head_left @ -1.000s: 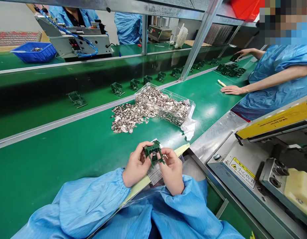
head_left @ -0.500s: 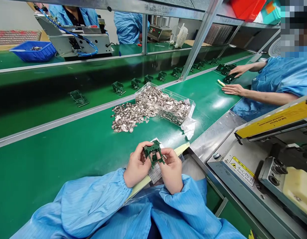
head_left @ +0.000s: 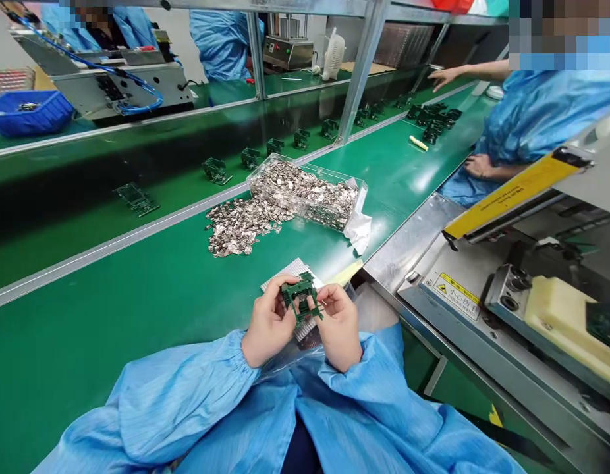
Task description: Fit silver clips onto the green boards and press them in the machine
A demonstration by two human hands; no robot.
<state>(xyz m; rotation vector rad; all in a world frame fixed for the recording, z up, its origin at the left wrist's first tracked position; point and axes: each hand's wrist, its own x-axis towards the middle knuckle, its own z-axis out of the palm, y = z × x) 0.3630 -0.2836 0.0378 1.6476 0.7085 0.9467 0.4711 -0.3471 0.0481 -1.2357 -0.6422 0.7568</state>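
Observation:
Between my two hands is a small green circuit board assembly [head_left: 301,289], held up over the near edge of the bench. My left hand [head_left: 269,324] grips its left side, the thumb at its lower front. On the other side my right hand [head_left: 340,328] pinches it with thumb and fingers. Under the hands lies a silvery ribbed sheet [head_left: 296,268], partly hidden by them. A pale yellow strip [head_left: 348,271] sticks out to the right. Beyond, a clear plastic box [head_left: 357,201] holds many small metal pieces, and a pile of the same pieces [head_left: 240,227] spreads to its left.
Several green board assemblies [head_left: 216,171] stand in a row on the belt behind a metal rail [head_left: 112,251]. A machine with a yellow bar [head_left: 512,194] is close on the right. At the far right a co-worker [head_left: 542,125] reaches over dark boards [head_left: 433,117].
The view has shifted, so the bench things sit further left. More of the ribbed sheet shows behind the board. The co-worker has let go of the dark boards and stretches one arm towards the belt.

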